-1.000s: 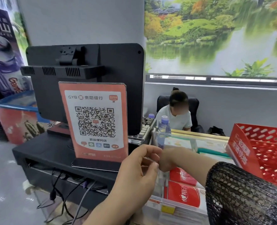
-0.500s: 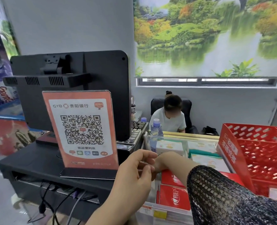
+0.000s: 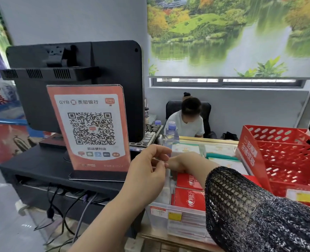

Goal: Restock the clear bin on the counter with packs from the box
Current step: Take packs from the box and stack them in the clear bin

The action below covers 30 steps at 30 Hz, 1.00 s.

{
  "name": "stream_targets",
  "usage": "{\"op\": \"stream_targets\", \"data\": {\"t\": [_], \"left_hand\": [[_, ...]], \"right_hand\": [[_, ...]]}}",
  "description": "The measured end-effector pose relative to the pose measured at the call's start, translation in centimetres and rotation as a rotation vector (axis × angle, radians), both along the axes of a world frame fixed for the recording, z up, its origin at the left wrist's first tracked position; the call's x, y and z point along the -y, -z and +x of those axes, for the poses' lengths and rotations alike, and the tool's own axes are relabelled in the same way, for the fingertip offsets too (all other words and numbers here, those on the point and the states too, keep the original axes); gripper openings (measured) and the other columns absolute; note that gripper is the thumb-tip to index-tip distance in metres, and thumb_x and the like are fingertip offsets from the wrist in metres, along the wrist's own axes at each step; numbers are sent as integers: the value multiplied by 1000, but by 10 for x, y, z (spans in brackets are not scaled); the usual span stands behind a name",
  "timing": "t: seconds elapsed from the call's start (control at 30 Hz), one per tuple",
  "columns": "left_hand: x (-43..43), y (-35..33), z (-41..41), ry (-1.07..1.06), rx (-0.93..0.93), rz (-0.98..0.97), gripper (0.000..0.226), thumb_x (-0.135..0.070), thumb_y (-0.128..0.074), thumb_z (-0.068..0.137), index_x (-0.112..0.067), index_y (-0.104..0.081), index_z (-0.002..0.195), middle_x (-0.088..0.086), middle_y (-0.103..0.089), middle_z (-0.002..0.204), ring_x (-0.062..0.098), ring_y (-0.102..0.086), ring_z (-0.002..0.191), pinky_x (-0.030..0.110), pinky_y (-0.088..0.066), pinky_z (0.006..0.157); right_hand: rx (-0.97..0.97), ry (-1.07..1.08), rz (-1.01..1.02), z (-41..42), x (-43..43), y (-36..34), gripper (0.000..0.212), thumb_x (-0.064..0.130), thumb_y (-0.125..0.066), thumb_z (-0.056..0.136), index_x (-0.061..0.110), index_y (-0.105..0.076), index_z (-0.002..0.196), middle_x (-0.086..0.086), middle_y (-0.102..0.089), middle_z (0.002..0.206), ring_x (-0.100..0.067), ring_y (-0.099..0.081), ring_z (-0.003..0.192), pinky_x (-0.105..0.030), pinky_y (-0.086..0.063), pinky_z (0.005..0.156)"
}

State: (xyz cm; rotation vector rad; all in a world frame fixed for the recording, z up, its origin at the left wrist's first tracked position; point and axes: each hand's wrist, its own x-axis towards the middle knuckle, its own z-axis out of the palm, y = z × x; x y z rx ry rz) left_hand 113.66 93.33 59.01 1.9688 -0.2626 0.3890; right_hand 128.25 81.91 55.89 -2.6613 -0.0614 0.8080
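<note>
As before, left hand [image 3: 147,174] on clear bin [image 3: 187,227].

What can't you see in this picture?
Head view:
- Fingertips of the right hand: hidden behind the left hand; whether either holds anything is unclear.
- Right side of the clear bin: covered by the mesh sleeve.
- Bin's price labels: print too small.
- The box: not in view.
</note>
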Motion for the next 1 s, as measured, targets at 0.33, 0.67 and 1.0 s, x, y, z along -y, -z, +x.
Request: {"op": "stream_targets", "data": {"t": [0.33, 0.67, 1.0], "left_hand": [[-7, 4, 2, -6, 0, 33, 35, -4, -53, 91, -37, -61, 97, -13, -64, 88, 6, -63, 84, 18, -51, 66], [-13, 7, 3, -6, 3, 4, 35, -4, -53, 90, -36, -62, 98, -15, -64, 86, 6, -64, 83, 24, -56, 71], [-12, 11, 2, 15, -7, -25, 33, -4, -54, 91, -34, -63, 99, -13, -64, 87, 5, -64, 82, 14, -51, 68]], "right_hand": [[-40, -31, -184, -12, 6, -23, 61, 49, -44, 95, 7, -38, 139, -17, -57, 127, -32, -57, 115, -42, -45, 99], [17, -26, -196, -7, 2, -18, 52, 49, -45, 95, 15, -39, 133, -12, -56, 96, -26, -56, 97, -32, -46, 86], [-104, 99, -172, -7, 7, -1, 70, 56, -53, 87, 11, -37, 138, -12, -59, 124, -26, -59, 112, -42, -42, 103]]}}
